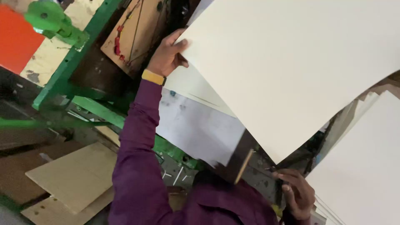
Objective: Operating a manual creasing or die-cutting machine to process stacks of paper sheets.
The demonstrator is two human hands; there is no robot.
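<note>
- Workshop clutter fills the view: a green metal machine frame (79,54) runs slantwise across the left half, with a dark, dusty floor beneath it.
- Nearest the camera, the right hand (296,192) sits low at the bottom edge, fingers curled; whether they pinch the lower corner of the sheet just above cannot be told.
- Just beside that hand, at the right edge, lies a stack of pale sheets (362,166), its layered edges showing.
- A purple sleeve (135,154) rises from the bottom middle toward the top.
- At the bottom left corner lie brown cardboard pieces (71,175), one over another on the floor.
- A large cream sheet (287,66) is held up, tilted, and covers most of the upper right, hiding what lies behind it.
- Under it rests a greyish sheet (196,125) on the machine bed, partly covered.
- Farther off, the left hand (167,54) pinches the large sheet's upper left edge, thumb on top; a yellow band (153,77) circles its wrist.
- Beyond it stands a brown board (137,29) with red wiring.
- Farthest, at the top left corner, is an orange-red panel (16,37).
</note>
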